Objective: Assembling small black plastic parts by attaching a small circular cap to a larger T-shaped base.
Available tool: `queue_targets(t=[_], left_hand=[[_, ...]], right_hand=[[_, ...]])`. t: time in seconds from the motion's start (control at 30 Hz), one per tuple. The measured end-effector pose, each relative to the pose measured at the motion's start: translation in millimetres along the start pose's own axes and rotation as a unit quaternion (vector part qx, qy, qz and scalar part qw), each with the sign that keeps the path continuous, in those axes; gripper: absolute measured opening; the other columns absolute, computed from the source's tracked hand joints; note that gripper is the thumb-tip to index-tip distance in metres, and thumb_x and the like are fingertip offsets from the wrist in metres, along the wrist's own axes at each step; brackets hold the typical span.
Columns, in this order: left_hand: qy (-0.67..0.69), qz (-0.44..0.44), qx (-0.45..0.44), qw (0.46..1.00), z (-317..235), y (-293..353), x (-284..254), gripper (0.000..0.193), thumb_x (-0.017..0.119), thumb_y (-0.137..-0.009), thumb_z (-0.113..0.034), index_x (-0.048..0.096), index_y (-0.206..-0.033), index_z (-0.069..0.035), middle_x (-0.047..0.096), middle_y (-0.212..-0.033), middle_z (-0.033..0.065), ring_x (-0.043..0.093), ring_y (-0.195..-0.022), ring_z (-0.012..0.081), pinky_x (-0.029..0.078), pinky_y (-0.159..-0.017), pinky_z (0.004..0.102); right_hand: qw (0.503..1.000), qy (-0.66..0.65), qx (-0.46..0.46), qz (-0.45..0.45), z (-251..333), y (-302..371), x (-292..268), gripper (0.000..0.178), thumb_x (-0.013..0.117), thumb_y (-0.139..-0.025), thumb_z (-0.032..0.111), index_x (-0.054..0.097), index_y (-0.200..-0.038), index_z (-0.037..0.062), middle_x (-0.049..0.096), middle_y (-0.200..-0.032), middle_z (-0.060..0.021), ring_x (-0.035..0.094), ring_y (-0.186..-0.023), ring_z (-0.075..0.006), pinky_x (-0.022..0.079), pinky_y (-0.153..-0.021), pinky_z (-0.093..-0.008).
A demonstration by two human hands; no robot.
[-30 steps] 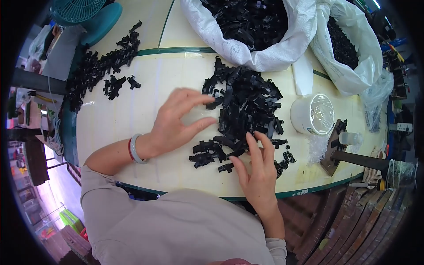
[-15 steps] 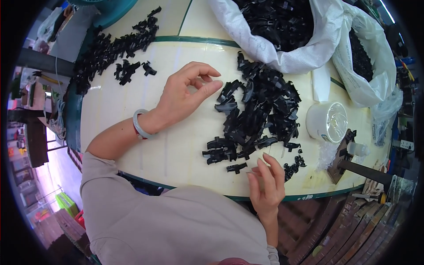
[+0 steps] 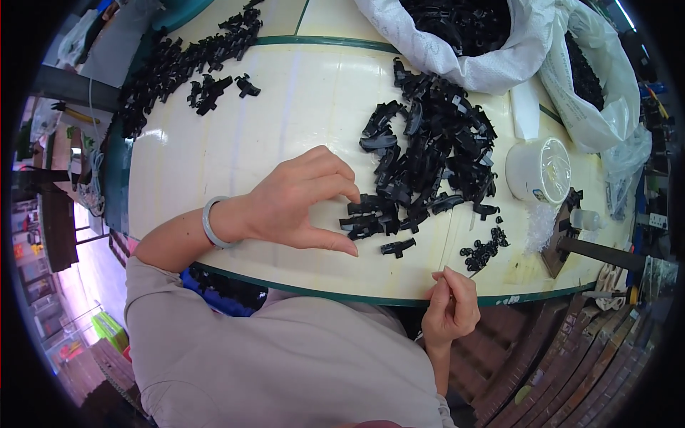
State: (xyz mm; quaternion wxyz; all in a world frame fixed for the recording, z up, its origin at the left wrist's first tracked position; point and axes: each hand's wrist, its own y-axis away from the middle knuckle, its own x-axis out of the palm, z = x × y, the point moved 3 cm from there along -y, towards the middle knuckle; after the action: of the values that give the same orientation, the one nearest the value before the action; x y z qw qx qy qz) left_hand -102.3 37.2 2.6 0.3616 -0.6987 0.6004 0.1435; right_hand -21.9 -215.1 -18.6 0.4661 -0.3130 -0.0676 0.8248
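My left hand (image 3: 303, 202) is over the table, thumb and fingers spread apart with nothing between them. Its fingertips are beside the left edge of a heap of black plastic clip-like parts (image 3: 435, 157). One single black part (image 3: 397, 247) lies just off the heap, to the right of my left thumb tip. Down by the table's front edge, my right hand (image 3: 452, 308) has its fingers drawn together in a pinch; anything in it is too small or hidden to make out. Small black pieces (image 3: 485, 250) form a little pile just beyond it.
White sacks of black parts (image 3: 471, 75) (image 3: 599, 121) stand at the far right. Nearer are a white round tub (image 3: 524, 171) and a metal bar fixture (image 3: 596, 252). More black parts (image 3: 193, 68) are spread along the far left, with a few loose ones (image 3: 210, 93) beside them.
My left hand has come nearer to me and its thumb and fingers have spread wider. The right hand has shifted right and slightly nearer, its fingers going from apart to pinched.
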Motion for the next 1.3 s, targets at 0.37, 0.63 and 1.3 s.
queue_targets(t=[0.37, 0.63, 1.3], left_hand=[[-0.050, 0.020, 0.082, 0.995, -17, -4, 18, 0.034, 0.077, -0.064, -0.019, 0.062, -0.090, -0.004, 0.054, -0.090, 0.0089, 0.051, -0.074, 0.0225, 0.045, -0.062, 0.0303], [-0.044, -0.008, 0.014, 0.999, -14, -4, 27, 0.026, 0.074, -0.062, -0.005, 0.063, -0.085, -0.002, 0.051, -0.087, 0.0092, 0.049, -0.074, 0.0203, 0.043, -0.058, 0.0273], [-0.063, -0.021, 0.061, 0.996, -12, -19, 12, 0.018, 0.061, -0.076, -0.001, 0.061, -0.094, -0.001, 0.059, -0.101, 0.0152, 0.059, -0.082, 0.0314, 0.046, -0.077, 0.0390]], right_hand=[[0.994, 0.020, 0.028, -0.102, -8, 4, -17, 0.020, 0.058, -0.077, -0.010, 0.062, -0.095, -0.0031, 0.063, -0.070, -0.0105, 0.056, -0.054, -0.0128, 0.045, -0.050, -0.0224], [0.969, 0.193, 0.081, -0.133, -22, -34, -61, 0.019, 0.064, -0.079, -0.001, 0.064, -0.098, 0.0010, 0.057, -0.090, -0.0083, 0.053, -0.061, -0.0120, 0.042, -0.048, -0.0226], [0.958, -0.132, 0.145, -0.209, -61, -71, -65, 0.006, 0.053, -0.088, 0.002, 0.051, -0.088, -0.0031, 0.062, -0.092, -0.0148, 0.062, -0.068, -0.0133, 0.052, -0.061, -0.0227]])
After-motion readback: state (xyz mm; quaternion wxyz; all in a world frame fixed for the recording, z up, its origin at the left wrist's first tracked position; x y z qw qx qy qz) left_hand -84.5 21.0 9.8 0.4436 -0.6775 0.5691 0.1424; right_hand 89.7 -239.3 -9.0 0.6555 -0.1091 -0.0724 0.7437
